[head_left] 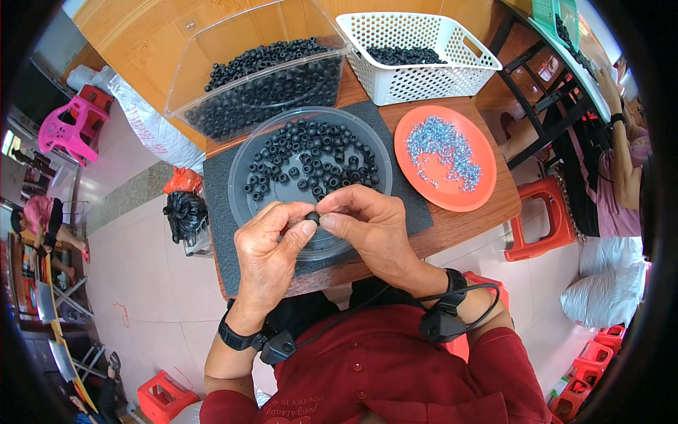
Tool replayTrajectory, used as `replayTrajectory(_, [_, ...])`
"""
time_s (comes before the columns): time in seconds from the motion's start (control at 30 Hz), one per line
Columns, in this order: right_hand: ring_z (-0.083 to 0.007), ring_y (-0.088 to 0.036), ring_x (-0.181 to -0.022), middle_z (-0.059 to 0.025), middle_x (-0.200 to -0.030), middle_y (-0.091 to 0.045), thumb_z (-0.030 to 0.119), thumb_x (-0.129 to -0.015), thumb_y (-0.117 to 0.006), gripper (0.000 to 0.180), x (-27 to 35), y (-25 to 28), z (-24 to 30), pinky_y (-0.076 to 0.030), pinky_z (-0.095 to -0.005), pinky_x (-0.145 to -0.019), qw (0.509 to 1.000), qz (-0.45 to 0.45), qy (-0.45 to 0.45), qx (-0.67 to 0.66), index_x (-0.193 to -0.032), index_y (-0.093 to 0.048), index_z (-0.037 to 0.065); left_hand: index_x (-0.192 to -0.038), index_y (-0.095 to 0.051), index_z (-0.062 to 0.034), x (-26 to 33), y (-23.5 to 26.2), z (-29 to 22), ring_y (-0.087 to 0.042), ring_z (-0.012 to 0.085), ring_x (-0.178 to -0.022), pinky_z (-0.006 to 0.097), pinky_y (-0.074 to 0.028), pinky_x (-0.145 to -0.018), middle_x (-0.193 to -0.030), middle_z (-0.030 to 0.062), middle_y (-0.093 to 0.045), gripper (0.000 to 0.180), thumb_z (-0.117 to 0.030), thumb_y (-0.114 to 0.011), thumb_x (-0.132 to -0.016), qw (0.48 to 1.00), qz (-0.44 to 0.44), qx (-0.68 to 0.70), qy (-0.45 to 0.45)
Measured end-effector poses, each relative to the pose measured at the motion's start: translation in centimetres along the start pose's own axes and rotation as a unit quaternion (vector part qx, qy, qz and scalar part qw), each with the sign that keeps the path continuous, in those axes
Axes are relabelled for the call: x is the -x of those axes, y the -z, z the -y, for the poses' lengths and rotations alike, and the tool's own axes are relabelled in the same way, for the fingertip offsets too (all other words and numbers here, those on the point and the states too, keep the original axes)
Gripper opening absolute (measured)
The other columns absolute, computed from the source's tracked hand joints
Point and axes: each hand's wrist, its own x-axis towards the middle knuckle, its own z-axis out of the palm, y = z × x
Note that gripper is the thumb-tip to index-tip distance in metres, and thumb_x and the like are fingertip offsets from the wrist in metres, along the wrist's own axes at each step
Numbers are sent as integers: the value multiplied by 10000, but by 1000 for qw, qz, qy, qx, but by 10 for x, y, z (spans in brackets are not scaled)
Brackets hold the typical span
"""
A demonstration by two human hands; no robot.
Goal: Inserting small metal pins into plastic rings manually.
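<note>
A small black hollow ball-shaped part [312, 218] sits between the fingertips of both my hands, above the near side of a clear round tub. My left hand [267, 244] pinches it with thumb and forefinger. My right hand [374, 225] is closed in a pinch against its right side; anything smaller between those fingers is too small to tell. Inside the round tub [240, 166] lie many loose black parts [311, 152] of the same kind. Right of the tub, an orange plate [417, 180] bears a heap of tiny silvery-blue pieces [441, 145].
Behind the tub, a clear rectangular bin [212, 39] holds more black parts. Beside it stands a white perforated basket [424, 85] with black pieces. A dark mat [229, 244] covers part of the wooden table [498, 180]. At right are a red stool [544, 219] and another person [614, 169].
</note>
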Motion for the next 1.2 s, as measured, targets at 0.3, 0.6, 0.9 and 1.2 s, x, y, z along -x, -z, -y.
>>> replayTrajectory(0.3, [-37,-534,-728,4,-824,-600,-22,-823,-610,114,-4,-6,0,-443,-188,-619,1000,-9,12,8,-935,-605,2,-900,-608,6,-2,-3,-4,-518,144,-615,260,-420,-554,-693,57,-511,151,34,-661,-762,985,-30,-126,-115])
replayTrajectory(0.6, [-39,-536,-738,9,-824,-590,-25,-810,-626,123,-3,-5,5,-447,-189,-628,1000,0,-15,-3,-926,-592,-1,-910,-612,20,-2,0,-5,-545,125,-661,240,-444,-598,-750,58,-566,137,8,-667,-784,995,-19,-75,-66])
replayTrajectory(0.9, [-48,-546,-758,-7,-851,-586,-32,-806,-624,145,-3,-4,8,-459,-196,-645,998,18,-25,-55,-942,-576,-10,-942,-621,26,0,-1,-4,-540,78,-706,214,-446,-642,-802,27,-604,133,3,-647,-814,999,-9,36,4])
replayTrajectory(1.2, [-66,-566,-751,-21,-856,-599,-24,-811,-628,155,-3,-2,7,-470,-201,-655,996,30,-24,-76,-954,-570,-10,-992,-603,33,2,0,-1,-546,69,-689,196,-479,-631,-826,18,-596,173,-46,-645,-844,997,-8,77,28])
